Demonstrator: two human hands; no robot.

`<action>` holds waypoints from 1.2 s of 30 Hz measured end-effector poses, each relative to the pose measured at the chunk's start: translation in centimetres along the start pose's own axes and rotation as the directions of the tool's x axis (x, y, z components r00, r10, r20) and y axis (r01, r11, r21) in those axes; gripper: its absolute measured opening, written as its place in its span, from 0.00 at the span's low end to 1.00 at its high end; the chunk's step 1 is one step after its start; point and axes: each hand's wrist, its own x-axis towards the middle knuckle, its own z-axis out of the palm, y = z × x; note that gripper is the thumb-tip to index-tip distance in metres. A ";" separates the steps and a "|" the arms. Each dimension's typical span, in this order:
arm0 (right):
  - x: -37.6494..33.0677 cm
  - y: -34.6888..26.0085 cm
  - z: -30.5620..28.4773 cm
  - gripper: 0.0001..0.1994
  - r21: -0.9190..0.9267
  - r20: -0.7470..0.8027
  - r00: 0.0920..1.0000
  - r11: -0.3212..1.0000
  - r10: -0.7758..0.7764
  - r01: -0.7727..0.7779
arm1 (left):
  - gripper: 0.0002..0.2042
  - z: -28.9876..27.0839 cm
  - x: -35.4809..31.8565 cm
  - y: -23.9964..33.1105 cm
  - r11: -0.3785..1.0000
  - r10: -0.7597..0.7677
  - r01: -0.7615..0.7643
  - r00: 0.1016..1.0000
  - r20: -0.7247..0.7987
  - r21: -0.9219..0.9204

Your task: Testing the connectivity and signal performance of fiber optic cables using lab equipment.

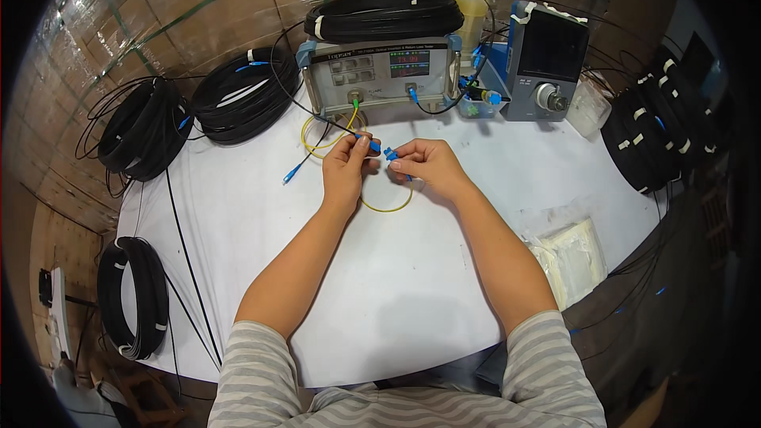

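My left hand (347, 165) pinches a small blue fibre connector (372, 145) at the end of a black cable. My right hand (426, 165) grips another blue connector (391, 156), attached to a thin yellow fibre cable (388, 208) that loops on the white table under my hands. The two connectors sit a short gap apart, tips facing each other. A loose blue connector (292, 174) lies on the table left of my left hand.
A grey test instrument (380, 71) with lit displays stands behind my hands, a black cable coil (384, 14) on top. A blue-grey device (545, 59) stands to its right. Black cable coils (242, 95) lie left, right (654, 139) and beside the table (133, 297). Plastic bags (571, 257) sit right.
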 end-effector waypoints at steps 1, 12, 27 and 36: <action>0.1 0.0 0.1 0.12 0.003 0.000 1.000 1.000 0.003 -0.003 | 0.11 -0.2 0.0 -0.1 0.999 -0.028 0.028 1.000 0.015 -0.031; 0.2 0.6 0.5 0.10 -0.052 -0.053 0.996 0.996 -0.071 0.068 | 0.14 -0.4 0.2 -0.1 0.990 -0.101 0.110 0.990 0.102 -0.086; 0.0 0.4 0.4 0.10 -0.093 -0.078 0.994 0.993 -0.081 0.074 | 0.13 -0.5 0.2 0.3 0.988 -0.151 0.151 0.981 0.120 0.008; -0.1 0.5 0.3 0.10 -0.075 -0.066 0.994 0.993 -0.092 0.087 | 0.12 -0.3 -0.2 0.5 0.989 -0.144 0.140 0.982 0.124 0.038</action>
